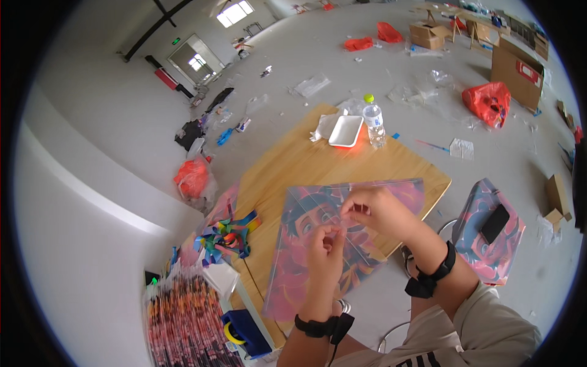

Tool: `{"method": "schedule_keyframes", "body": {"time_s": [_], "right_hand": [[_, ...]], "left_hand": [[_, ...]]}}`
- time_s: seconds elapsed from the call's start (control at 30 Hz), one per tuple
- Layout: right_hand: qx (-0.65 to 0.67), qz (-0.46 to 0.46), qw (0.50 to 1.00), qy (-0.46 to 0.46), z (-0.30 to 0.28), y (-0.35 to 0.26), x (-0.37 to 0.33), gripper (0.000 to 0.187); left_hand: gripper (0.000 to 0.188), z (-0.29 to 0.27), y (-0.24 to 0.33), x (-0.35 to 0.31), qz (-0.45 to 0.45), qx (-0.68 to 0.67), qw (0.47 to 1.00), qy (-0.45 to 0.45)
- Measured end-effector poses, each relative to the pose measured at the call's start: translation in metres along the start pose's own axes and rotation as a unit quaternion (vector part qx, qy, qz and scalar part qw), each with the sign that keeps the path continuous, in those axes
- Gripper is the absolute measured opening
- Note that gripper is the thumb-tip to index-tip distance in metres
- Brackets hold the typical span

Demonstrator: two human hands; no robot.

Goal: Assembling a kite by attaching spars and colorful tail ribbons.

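A large flat sheet [295, 269], printed with a colourful cartoon face and crossed by pale straight lines, lies over the near part of the wooden table [275, 162]. My left hand [325, 255] is held above its middle, thumb and fingertips pinched together. Just to the right and a little farther off, my right hand [376, 208] is closed in a similar pinch. The fingertips are close to each other. Whatever they grip is too thin or small to make out. Both wrists wear black straps.
A white tray [347, 130] and a clear bottle [374, 125] with a yellow-green cap stand at the table's far end. Rainbow pinwheel-like pieces [227, 237] lie at left, above stacked printed packs [186, 318] and a tape dispenser [246, 332]. A phone [495, 224] rests on a printed-covered stool [474, 244] at right.
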State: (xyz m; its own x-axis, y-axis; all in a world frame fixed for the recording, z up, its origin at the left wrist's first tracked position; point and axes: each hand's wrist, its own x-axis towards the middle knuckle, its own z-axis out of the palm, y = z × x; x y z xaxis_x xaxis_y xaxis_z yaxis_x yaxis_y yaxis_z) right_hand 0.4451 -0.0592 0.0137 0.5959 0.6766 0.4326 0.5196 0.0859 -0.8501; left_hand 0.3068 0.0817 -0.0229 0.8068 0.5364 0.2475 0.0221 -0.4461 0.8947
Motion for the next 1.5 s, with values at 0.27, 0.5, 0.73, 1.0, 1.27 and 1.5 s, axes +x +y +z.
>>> {"method": "schedule_keyframes", "body": {"time_s": [0.27, 0.5, 0.73, 1.0, 1.27, 1.5], "right_hand": [[0.018, 0.062, 0.998, 0.003, -0.003, 0.126, 0.065, 0.014], [0.016, 0.170, 0.985, 0.009, 0.014, 0.206, 0.080, 0.048], [0.009, 0.183, 0.983, 0.029, 0.030, 0.257, 0.089, 0.050], [-0.085, 0.180, 0.979, 0.038, 0.044, 0.281, 0.087, 0.047], [-0.110, 0.182, 0.976, 0.052, 0.052, 0.289, 0.088, 0.043], [-0.145, 0.177, 0.972, 0.056, 0.056, 0.290, 0.087, 0.036]], "left_hand": [[0.020, 0.046, -0.083, 0.099, -0.108, -0.079, 0.989, -0.056], [0.042, 0.082, -0.152, 0.139, -0.137, -0.021, 0.987, -0.080], [0.042, 0.103, -0.180, 0.153, -0.160, -0.001, 0.986, -0.036], [0.041, 0.112, -0.204, 0.159, -0.127, 0.180, 0.975, -0.010], [0.040, 0.113, -0.203, 0.164, -0.137, 0.222, 0.965, -0.012], [0.039, 0.115, -0.200, 0.168, -0.152, 0.223, 0.963, -0.019]]}}
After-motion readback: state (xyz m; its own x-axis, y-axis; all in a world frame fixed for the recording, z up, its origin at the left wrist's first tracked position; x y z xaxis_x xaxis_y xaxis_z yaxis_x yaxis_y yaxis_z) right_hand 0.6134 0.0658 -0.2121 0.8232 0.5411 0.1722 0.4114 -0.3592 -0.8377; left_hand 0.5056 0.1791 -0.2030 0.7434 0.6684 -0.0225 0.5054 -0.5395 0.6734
